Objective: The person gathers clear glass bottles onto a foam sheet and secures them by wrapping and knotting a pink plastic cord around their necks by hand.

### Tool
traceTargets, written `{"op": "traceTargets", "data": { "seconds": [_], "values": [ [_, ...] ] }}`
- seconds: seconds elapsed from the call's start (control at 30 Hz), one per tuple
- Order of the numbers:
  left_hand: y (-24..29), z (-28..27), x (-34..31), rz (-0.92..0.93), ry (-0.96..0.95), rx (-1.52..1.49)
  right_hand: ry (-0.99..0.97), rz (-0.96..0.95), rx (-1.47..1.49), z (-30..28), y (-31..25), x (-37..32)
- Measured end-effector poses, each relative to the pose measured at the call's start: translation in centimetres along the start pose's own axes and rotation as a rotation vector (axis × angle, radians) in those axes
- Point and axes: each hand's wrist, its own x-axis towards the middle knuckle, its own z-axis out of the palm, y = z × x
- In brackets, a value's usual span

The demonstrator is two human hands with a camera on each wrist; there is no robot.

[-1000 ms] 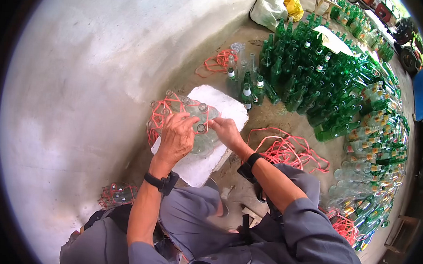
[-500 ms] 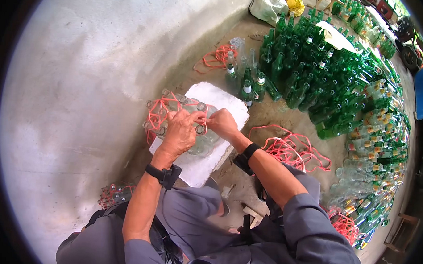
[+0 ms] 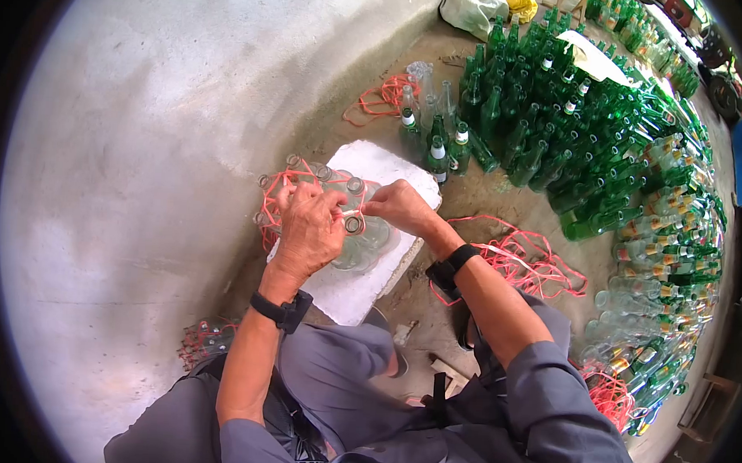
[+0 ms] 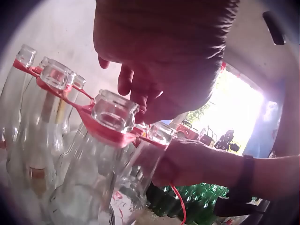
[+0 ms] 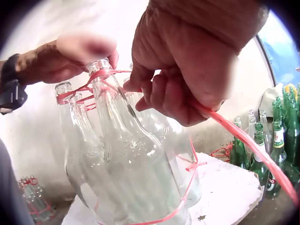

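A bundle of clear glass bottles (image 5: 126,154) stands on a white foam-like block (image 3: 335,296), with pink plastic twine (image 5: 101,73) wound round the necks and another loop lower round the bodies. My left hand (image 3: 309,229) is over the necks, its curled fingertips pinching the twine beside a near bottle mouth (image 3: 353,225). On the far side of that mouth, my right hand (image 3: 401,206) grips the twine between thumb and curled fingers. A length of twine (image 5: 248,143) trails from the right fist. The left fingertips are partly hidden behind a bottle neck in the right wrist view.
Loose pink twine (image 3: 523,259) lies on the floor to the right, with another heap (image 3: 389,94) near the wall. Many green bottles (image 3: 549,132) crowd the right side, clear ones (image 3: 633,297) nearer. A tied bundle (image 3: 207,340) stands at lower left by the wall (image 3: 133,180).
My hands came together at the near bottle neck, then drew slightly apart, the right one moving right and up. A short stretch of twine now shows between them. The bottles stay in place.
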Motion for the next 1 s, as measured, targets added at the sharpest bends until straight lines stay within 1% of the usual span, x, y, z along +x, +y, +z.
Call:
{"op": "traceTargets", "data": {
  "seconds": [0.07, 0.2, 0.27, 0.4, 0.47, 0.5, 0.57, 0.6, 0.67, 0.77, 0.9, 0.97, 1.0],
  "values": [
    [-0.4, -0.5, 0.0, -0.032, -0.034, 0.001, -0.032, -0.025, 0.016, -0.3, -0.2, -0.1],
    [-1.5, -1.3, -0.5, -0.060, -0.055, 0.026, -0.006, -0.067, 0.046, -0.2, -0.4, -0.6],
    [-2.2, -1.8, -1.0, -0.164, -0.124, -0.087, -0.029, -0.074, 0.053, -0.3, -0.6, -0.7],
    [-2.8, -1.5, -1.7, -0.135, -0.122, -0.080, -0.027, -0.096, 0.029, 0.2, -0.6, -0.7],
    [-3.4, -1.2, -2.1, -0.226, -0.077, -0.157, 0.016, -0.097, 0.056, 0.4, -0.7, -0.9],
    [-3.9, -1.0, -2.2, -0.227, -0.078, -0.158, 0.015, -0.095, 0.056, 0.5, -0.8, -1.0],
    [-5.0, -0.5, -2.2, -0.352, -0.066, -0.287, 0.023, -0.089, 0.064, 0.5, -1.1, -1.0],
    [-5.3, -0.4, -2.2, -0.353, -0.065, -0.285, 0.021, -0.090, 0.065, 0.5, -1.2, -1.0],
    [-5.6, -0.3, -2.2, -0.454, -0.067, -0.394, 0.016, -0.095, 0.105, 0.5, -1.4, -1.0],
    [-6.1, -0.1, -2.3, -0.440, -0.069, -0.414, -0.016, -0.049, 0.054, 0.3, -2.1, -1.1],
    [-6.0, -0.1, -2.4, -0.453, -0.067, -0.391, -0.008, -0.061, 0.070, 0.8, -1.8, -1.0],
    [-6.1, 0.2, -2.5, -0.538, -0.059, -0.488, 0.003, -0.089, 0.052, 0.8, -1.7, -1.0],
    [-5.8, 0.0, -2.3, -0.541, -0.056, -0.488, 0.000, -0.091, 0.050, 0.8, -1.5, -1.0]
  ]
}}
